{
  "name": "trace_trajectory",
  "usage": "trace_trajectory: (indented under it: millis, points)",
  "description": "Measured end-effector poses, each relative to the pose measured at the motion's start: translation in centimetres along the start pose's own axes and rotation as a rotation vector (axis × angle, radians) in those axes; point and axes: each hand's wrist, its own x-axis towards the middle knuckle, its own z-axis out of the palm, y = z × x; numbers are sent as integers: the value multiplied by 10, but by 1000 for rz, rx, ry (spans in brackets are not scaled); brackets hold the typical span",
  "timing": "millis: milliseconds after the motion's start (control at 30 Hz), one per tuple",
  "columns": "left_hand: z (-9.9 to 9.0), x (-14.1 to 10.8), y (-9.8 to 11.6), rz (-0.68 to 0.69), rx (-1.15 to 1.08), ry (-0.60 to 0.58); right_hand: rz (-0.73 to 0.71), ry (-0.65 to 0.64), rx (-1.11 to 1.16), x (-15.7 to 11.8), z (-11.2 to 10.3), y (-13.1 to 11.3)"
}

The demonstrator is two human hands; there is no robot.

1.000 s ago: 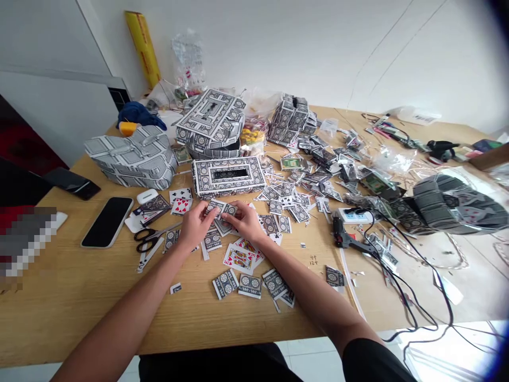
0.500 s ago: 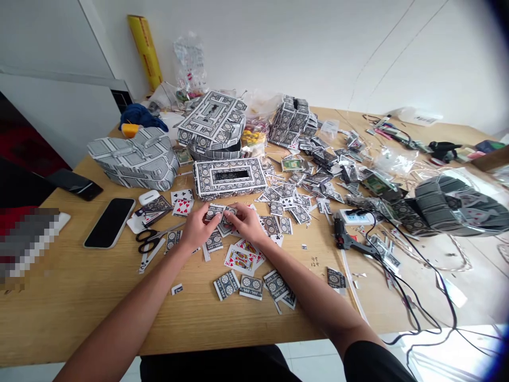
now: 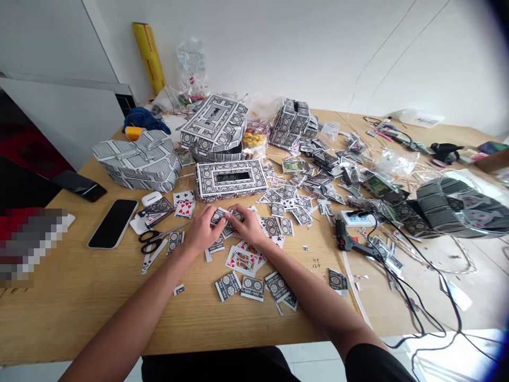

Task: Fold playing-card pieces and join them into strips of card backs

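My left hand (image 3: 203, 232) and my right hand (image 3: 247, 225) meet low over the table, thumbs almost touching. Between them they grip a playing card (image 3: 218, 216), its grey patterned back facing up; the fingertips partly cover it. Just beyond the hands lies a card-covered box (image 3: 202, 187) with a long slot in its top. Under and around the hands are loose cards, among them a king of hearts (image 3: 241, 261) face up. Several cards with folded or trimmed edges (image 3: 252, 287) lie nearer to me. Left of my left hand rest black-handled scissors (image 3: 150, 241).
A phone (image 3: 113, 224) lies at the left, near a grey woven bag (image 3: 139, 159). More card-covered boxes (image 3: 214, 122) stand behind. A heap of folded cards (image 3: 322, 159) spreads to the right, with a glue gun (image 3: 350, 241), its cable and a power strip (image 3: 358, 218) in front.
Both hands stay together on the card, with the fingers shifting slightly around it. The whole view has moved a little; the other things lie as before.
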Motion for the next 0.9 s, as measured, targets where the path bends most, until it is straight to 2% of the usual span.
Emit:
trace_trajectory:
  millis: [100, 200, 333, 400, 467, 533, 600, 700, 767, 900]
  points:
    - [-16, 8, 7, 56, 55, 75, 17, 20, -2, 0, 0, 1]
    - [-53, 18, 12, 9, 262, 50, 49, 29, -2, 0, 0, 2]
    - [-103, 16, -3, -371, 581, 150, 64, 20, -3, -1, 0, 2]
    - [-118, 7, -21, -543, 638, 149, 65, 19, -9, -1, 0, 0]
    - [-126, -3, -40, -653, 641, 105, 77, 17, -9, -1, 0, -1]
    - [-129, -10, -54, -708, 607, 85, 90, 18, -10, -1, 0, -2]
    - [-129, -13, -58, -697, 615, 119, 90, 25, -13, -1, 0, -3]
    - [-121, -10, -42, -569, 703, 201, 82, 38, -18, -1, 0, -3]
    - [-107, -4, -22, -416, 713, 140, 82, 42, -23, -1, 1, -3]
    - [-61, 8, 14, -143, 504, -118, 82, 29, -19, -2, 1, -2]
